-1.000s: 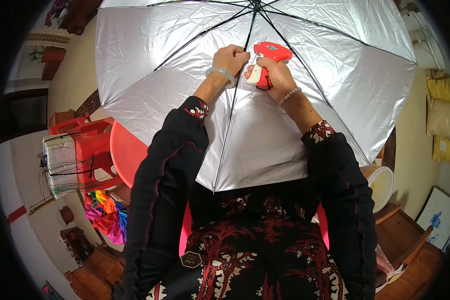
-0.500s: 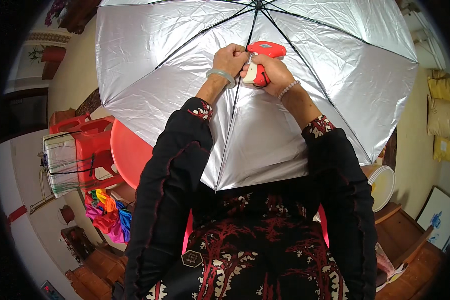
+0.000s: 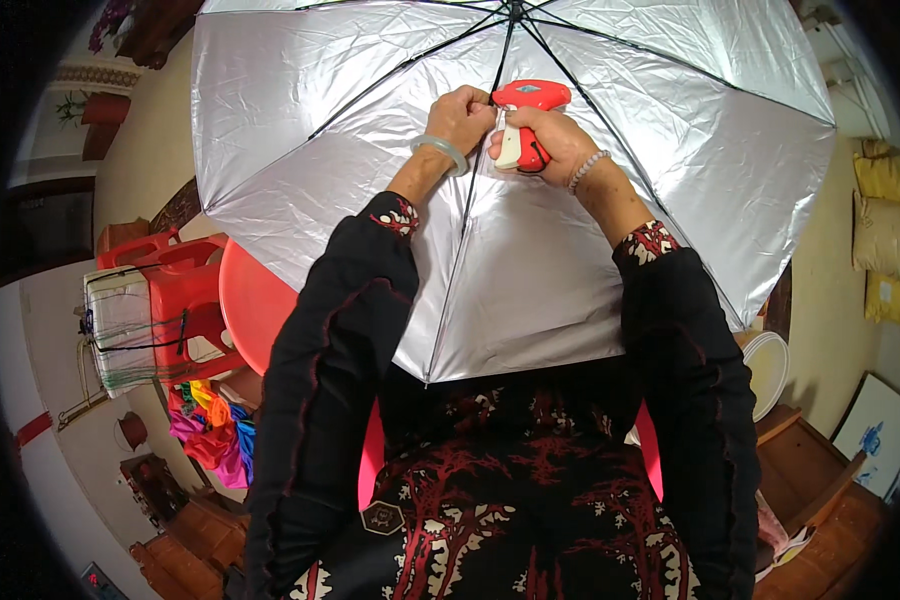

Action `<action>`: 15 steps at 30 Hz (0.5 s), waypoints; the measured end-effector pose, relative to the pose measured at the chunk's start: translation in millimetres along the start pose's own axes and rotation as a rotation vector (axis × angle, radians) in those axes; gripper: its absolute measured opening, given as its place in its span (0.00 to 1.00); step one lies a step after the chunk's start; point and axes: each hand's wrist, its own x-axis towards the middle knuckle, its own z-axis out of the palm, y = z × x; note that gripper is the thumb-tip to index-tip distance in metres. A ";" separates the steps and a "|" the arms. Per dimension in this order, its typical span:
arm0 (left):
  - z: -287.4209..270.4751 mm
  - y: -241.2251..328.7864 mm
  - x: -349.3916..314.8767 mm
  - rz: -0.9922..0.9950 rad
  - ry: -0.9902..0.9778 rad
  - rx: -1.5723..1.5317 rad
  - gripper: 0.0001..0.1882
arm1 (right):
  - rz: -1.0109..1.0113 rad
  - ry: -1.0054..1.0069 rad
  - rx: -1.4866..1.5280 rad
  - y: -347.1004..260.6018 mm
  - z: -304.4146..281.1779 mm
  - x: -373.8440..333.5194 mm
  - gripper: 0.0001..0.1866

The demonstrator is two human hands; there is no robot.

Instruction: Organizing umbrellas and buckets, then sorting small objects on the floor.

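An opened umbrella (image 3: 550, 270) with silver lining and thin dark ribs spreads in front of me, its inside facing up. My right hand (image 3: 555, 140) is wrapped round the handle of a red and white pistol-shaped hand tool (image 3: 532, 95), whose front end points left at one umbrella rib (image 3: 467, 215). Close against that end, my left hand (image 3: 460, 118) is closed, thumb and fingers pinched at the same rib. What lies between its fingertips is too small to make out. The ribs meet at the hub (image 3: 515, 12) at the top.
A round red table (image 3: 255, 300) shows under the canopy's left side. Beyond it are red plastic chairs (image 3: 195, 310), a strapped white bundle (image 3: 120, 320) and a pile of coloured cloth (image 3: 215, 430). A pale bucket (image 3: 767, 375) and wooden furniture (image 3: 795, 460) stand at right.
Both hands stay at the same rib. My right wrist and forearm have shifted slightly to the right, and the tool has tilted a little. The umbrella's near tip has moved slightly left.
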 end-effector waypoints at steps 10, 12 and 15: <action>-57.1 9.1 38.3 0.337 0.008 0.764 0.11 | -0.243 0.145 -0.055 -14.4 0.3 -11.4 0.15; -54.9 9.4 38.4 0.473 0.355 1.075 0.12 | -0.249 0.149 -0.020 -5.9 1.3 -10.5 0.14; -36.1 5.5 28.3 0.306 0.220 0.730 0.13 | -0.262 0.162 0.046 4.8 2.2 -9.6 0.14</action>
